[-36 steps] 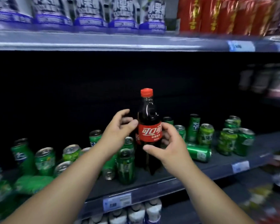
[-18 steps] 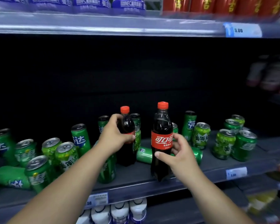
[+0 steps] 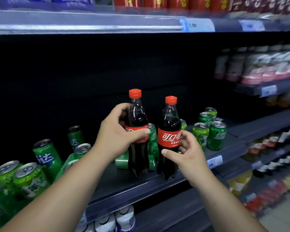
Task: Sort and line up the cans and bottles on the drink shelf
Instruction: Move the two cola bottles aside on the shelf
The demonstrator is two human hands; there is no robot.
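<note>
Two cola bottles with red caps and red labels stand side by side near the front of the dark drink shelf (image 3: 159, 186). My left hand (image 3: 117, 136) is wrapped around the left cola bottle (image 3: 136, 111) at its label. My right hand (image 3: 186, 153) grips the right cola bottle (image 3: 169, 126) from the right, thumb across the front below the label. Green cans (image 3: 45, 154) stand and lean in a loose group at the left. One green can (image 3: 121, 162) lies on its side behind the bottles. More green cans (image 3: 217, 134) stand at the right.
The shelf's back is dark and deep. An upper shelf (image 3: 90, 22) holds purple-labelled and red containers. Price tags (image 3: 214, 161) line the shelf's front edge. White bottles (image 3: 124, 218) stand on the shelf below. Blurred drink shelves (image 3: 264, 87) run along the right.
My left hand has lifted the second cola bottle and brought it forward and right, close beside the bottle in my right hand. The view has shifted left.
</note>
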